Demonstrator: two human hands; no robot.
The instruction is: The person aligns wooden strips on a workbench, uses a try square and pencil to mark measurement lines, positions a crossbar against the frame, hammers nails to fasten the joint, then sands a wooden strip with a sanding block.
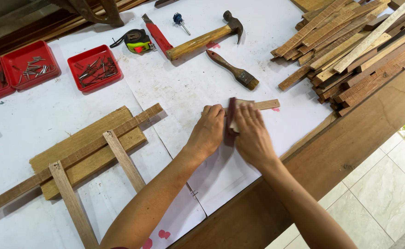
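My left hand [208,130] and my right hand [252,134] rest side by side on the white-covered table [188,87]. Between them they hold a folded dark reddish-brown sheet of sandpaper [231,121] wrapped over a short wooden strip [265,104]. The strip's far end sticks out to the right past my right fingers. Both hands press down on it with the fingers closed over the sandpaper.
A partly built frame of wooden slats [85,154] lies at the left. Behind are red trays of nails [94,67], a tape measure [137,41], a hammer [207,37], a brush [232,69] and a heap of wooden strips [354,44]. The table edge [331,152] runs at the right.
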